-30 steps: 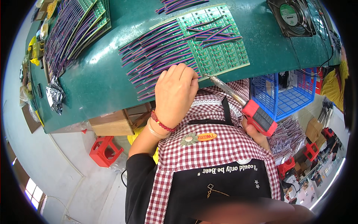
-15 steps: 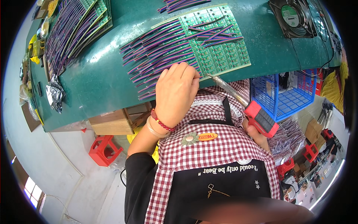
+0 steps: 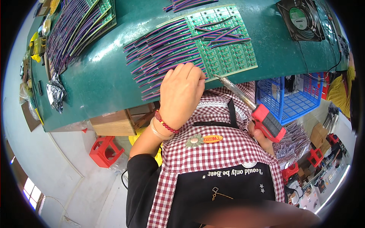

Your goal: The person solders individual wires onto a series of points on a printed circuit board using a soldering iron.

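Observation:
My left hand (image 3: 181, 89) is closed, its fingertips pinched at the near edge of a green circuit board panel (image 3: 228, 57). What the fingers hold is hidden behind the back of the hand. Rows of multicoloured flat wires (image 3: 163, 49) run off the panel's left half, and several loose wire pieces (image 3: 222, 38) lie across its right half. My right hand (image 3: 262, 138), partly hidden, is wrapped round the red and black handle of a soldering iron (image 3: 247, 100). The iron slants up and left, its tip at the panel's near edge, just right of my left fingers.
More wired boards (image 3: 81, 30) are stacked at the far left, with crumpled foil (image 3: 56, 93) nearer. A black fan (image 3: 300, 19) stands at the far right of the green table (image 3: 95, 91). Below the table edge are a blue crate (image 3: 300, 100) and a red stool (image 3: 105, 152).
The whole view has shifted slightly. Both hands keep nearly the same pose, and the iron's tip stays near the panel's near edge.

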`<action>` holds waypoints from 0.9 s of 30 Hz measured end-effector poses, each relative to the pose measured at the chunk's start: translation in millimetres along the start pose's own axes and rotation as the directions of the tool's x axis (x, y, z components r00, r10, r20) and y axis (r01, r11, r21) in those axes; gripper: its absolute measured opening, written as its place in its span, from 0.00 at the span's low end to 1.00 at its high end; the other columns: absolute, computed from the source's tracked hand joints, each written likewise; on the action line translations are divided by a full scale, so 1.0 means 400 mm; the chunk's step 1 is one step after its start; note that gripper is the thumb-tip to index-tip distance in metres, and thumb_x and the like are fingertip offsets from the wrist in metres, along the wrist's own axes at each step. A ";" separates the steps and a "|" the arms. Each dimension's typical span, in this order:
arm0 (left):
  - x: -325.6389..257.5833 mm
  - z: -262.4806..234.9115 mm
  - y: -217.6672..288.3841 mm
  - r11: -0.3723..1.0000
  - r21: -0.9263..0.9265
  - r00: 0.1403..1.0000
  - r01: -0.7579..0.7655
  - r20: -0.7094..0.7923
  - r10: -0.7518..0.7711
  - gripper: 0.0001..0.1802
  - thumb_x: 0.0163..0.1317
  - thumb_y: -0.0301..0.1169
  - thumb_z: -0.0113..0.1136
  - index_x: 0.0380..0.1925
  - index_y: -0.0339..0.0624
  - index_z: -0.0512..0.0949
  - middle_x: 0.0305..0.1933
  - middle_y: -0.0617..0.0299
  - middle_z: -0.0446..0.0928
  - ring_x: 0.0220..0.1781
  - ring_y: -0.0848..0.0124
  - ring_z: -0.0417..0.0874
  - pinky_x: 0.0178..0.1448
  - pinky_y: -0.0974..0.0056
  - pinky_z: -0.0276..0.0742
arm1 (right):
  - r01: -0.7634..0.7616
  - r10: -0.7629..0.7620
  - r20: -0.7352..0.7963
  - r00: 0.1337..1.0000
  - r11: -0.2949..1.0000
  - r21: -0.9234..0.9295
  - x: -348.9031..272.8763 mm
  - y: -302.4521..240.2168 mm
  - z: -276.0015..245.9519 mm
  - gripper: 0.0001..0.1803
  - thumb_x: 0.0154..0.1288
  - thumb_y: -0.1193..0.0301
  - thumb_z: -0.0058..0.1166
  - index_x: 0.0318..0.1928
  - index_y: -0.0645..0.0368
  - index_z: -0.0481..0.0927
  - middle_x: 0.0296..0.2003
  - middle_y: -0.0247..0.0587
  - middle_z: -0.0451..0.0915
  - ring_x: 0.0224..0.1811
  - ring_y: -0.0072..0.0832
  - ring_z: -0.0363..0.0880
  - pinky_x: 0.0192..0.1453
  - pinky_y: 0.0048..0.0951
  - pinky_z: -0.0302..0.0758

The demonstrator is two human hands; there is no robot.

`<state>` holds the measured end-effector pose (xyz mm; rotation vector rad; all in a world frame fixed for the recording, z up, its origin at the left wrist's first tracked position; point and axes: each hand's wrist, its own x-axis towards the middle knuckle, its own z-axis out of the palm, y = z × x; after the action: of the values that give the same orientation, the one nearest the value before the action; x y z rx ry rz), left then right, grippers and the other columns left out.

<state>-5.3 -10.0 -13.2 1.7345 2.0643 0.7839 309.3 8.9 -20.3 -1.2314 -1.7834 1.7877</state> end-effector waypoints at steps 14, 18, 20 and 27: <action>0.004 0.007 0.008 0.999 0.042 1.000 0.004 -0.028 -0.003 0.08 0.49 0.23 0.65 0.27 0.43 0.75 0.28 0.62 0.74 0.34 0.62 0.76 0.39 0.59 0.67 | 0.016 -0.015 0.030 0.999 0.999 -0.047 0.004 0.021 -0.007 0.08 0.54 0.69 0.63 0.30 0.60 0.80 0.26 0.39 0.78 0.26 0.33 0.77 0.30 0.32 0.70; 0.002 0.017 0.009 0.998 0.065 0.998 -0.006 -0.056 0.009 0.09 0.48 0.23 0.65 0.26 0.44 0.74 0.28 0.64 0.74 0.34 0.64 0.76 0.40 0.60 0.65 | -0.014 0.014 0.010 1.000 0.999 -0.033 0.004 0.022 -0.005 0.08 0.53 0.69 0.63 0.30 0.60 0.80 0.26 0.39 0.78 0.26 0.32 0.77 0.30 0.33 0.70; 0.003 0.019 0.008 0.997 0.077 0.998 -0.013 -0.064 0.018 0.09 0.48 0.23 0.65 0.26 0.44 0.74 0.28 0.64 0.74 0.34 0.64 0.76 0.41 0.60 0.64 | -0.006 0.006 0.002 1.000 0.999 -0.034 0.004 0.025 -0.005 0.08 0.53 0.70 0.63 0.30 0.60 0.80 0.26 0.39 0.78 0.26 0.32 0.77 0.30 0.33 0.70; -0.001 0.022 0.013 0.994 0.104 0.996 -0.023 -0.078 0.031 0.09 0.48 0.23 0.66 0.25 0.44 0.73 0.27 0.65 0.73 0.33 0.65 0.75 0.43 0.60 0.63 | -0.020 0.021 0.007 1.000 0.989 -0.149 -0.018 0.022 -0.017 0.08 0.50 0.73 0.63 0.31 0.61 0.81 0.28 0.40 0.78 0.27 0.33 0.77 0.32 0.34 0.70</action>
<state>4.0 -8.2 -16.8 1.8170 2.1730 0.7794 321.3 6.5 -25.1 -1.3038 -1.9463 1.6995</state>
